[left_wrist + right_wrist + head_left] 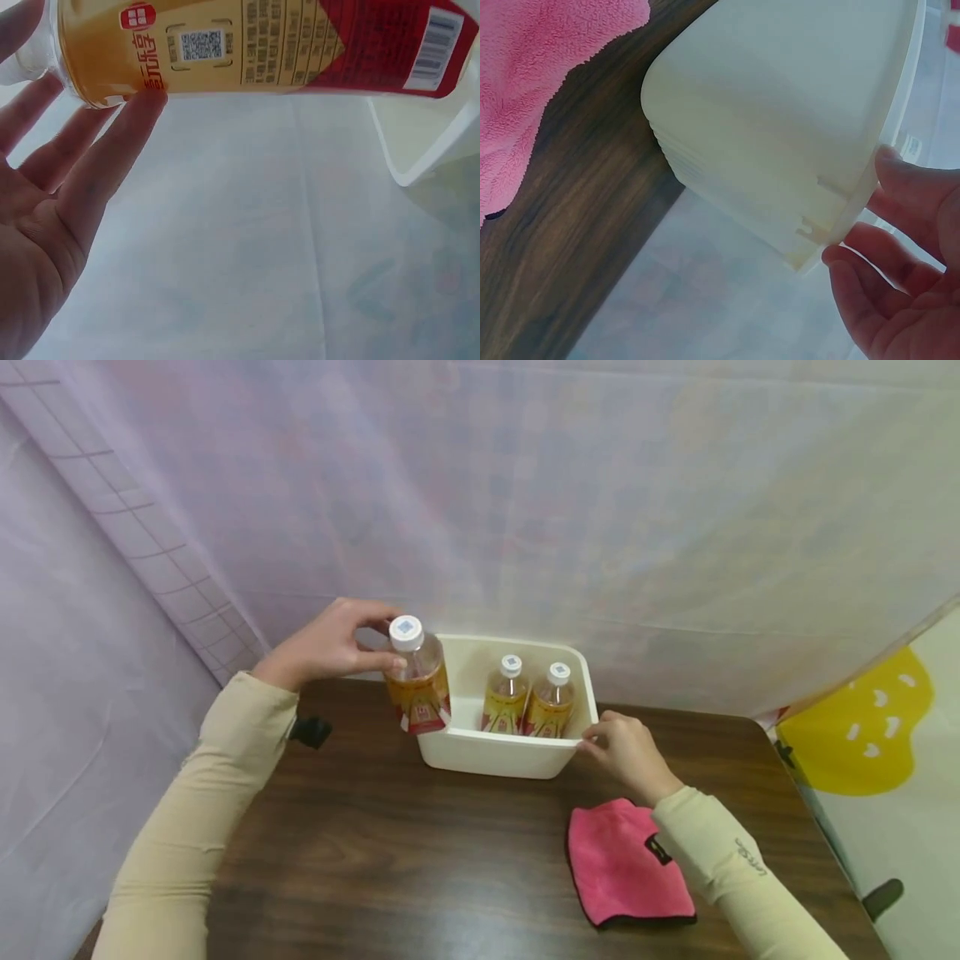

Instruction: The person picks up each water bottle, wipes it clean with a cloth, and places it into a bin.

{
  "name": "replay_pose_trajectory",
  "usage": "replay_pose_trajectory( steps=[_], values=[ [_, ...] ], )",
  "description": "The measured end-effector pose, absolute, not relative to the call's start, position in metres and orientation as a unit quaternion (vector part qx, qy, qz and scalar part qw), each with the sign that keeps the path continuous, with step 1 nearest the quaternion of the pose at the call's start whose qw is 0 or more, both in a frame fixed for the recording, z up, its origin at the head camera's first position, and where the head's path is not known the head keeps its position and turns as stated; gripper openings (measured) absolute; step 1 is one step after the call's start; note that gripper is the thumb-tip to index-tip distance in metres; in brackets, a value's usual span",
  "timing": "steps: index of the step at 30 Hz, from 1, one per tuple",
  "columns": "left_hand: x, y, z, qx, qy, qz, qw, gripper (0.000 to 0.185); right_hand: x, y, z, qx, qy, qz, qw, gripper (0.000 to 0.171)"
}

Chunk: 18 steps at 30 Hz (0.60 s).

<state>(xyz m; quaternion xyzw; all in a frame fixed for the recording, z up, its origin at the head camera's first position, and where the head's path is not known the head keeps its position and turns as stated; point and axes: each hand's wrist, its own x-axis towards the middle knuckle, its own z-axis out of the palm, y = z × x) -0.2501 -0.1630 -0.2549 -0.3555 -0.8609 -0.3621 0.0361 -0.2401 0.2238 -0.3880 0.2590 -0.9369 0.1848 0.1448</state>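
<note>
A pink cloth [626, 864] lies nearest on the dark worktop [390, 852]. Beyond it the right hand [626, 752] pinches the rim of the cream tub [487, 752], which holds two bottles [528, 702]. The left hand [326, 643] grips a third bottle [417, 681] near its cap, upright over the tub's left edge.

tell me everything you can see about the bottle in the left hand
The bottle is clear plastic, filled with amber drink, with a white cap bearing a small square sticker. A yellow and red label wraps its body, printed with a QR code, fine text and a barcode. It is upright, slightly tilted, lifted over the left edge of the cream bin. The left hand grips it near the cap and shoulder with its fingertips. Nothing else visibly touches it.
</note>
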Motion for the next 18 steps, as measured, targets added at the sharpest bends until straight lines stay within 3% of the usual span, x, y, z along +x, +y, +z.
replay_pose_trajectory(
  steps=[6,18],
  values=[
    [-0.281,-0.150,-0.258,-0.357,-0.872,-0.335,0.015,0.040,-0.236,0.222,-0.388,0.252,-0.937,0.188,0.151,0.010],
    [-0.327,-0.126,-0.295,-0.340,-0.874,-0.338,-0.081,0.048,-0.232,0.219,-0.390,0.251,-0.936,0.186,0.163,0.011]
  ],
)
